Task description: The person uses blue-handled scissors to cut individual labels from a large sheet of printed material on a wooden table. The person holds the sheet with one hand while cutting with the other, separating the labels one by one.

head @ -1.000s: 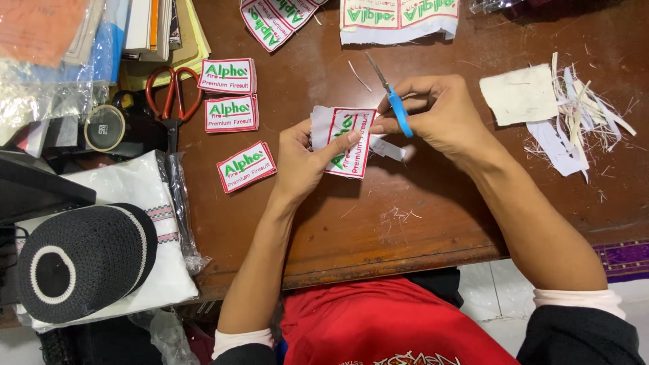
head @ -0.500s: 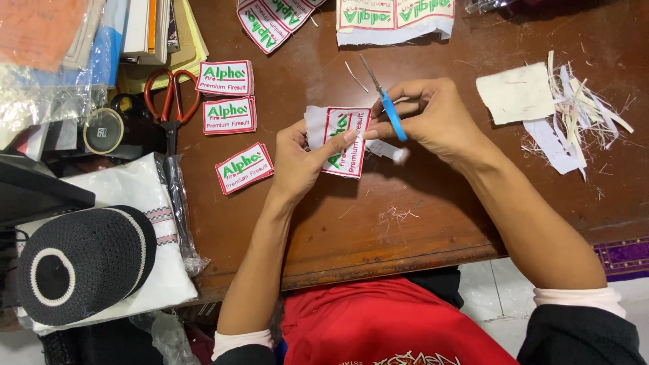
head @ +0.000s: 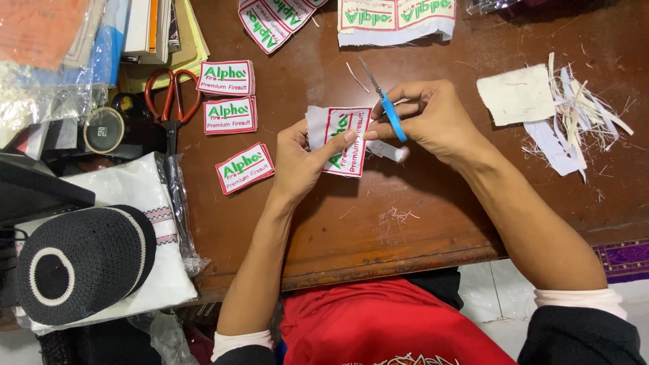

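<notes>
At the middle of the brown wooden table [head: 419, 223], the left hand [head: 301, 162] pinches a white embroidered patch [head: 341, 138] with a red border and green lettering, thumb on its face and fingers closed behind it, holding it just above the wood. From three o'clock of the patch the right hand [head: 433, 118] is closed around small blue-handled scissors [head: 384, 101], whose thin blades point up toward eleven o'clock, away from the cloth; whether the blades are parted cannot be told. A narrow white strip hangs from the patch's right edge, just under the right hand's fingertips. Three finished patches [head: 230, 94] lie at nine to ten o'clock, with orange-handled scissors [head: 172, 94] just beyond them, uncut patch sheets [head: 395, 20] at twelve o'clock, and a heap of white trimmings [head: 574, 115] at three o'clock. A black-and-white knitted cap [head: 81, 260] sits at eight o'clock on folded white cloth. The risk, as I judge it, lies in how close the red border runs to the white margin: a slip of the blades could nick the stitching, and the left thumb sits near the cutting edge, so a hurried snip could catch it.
</notes>
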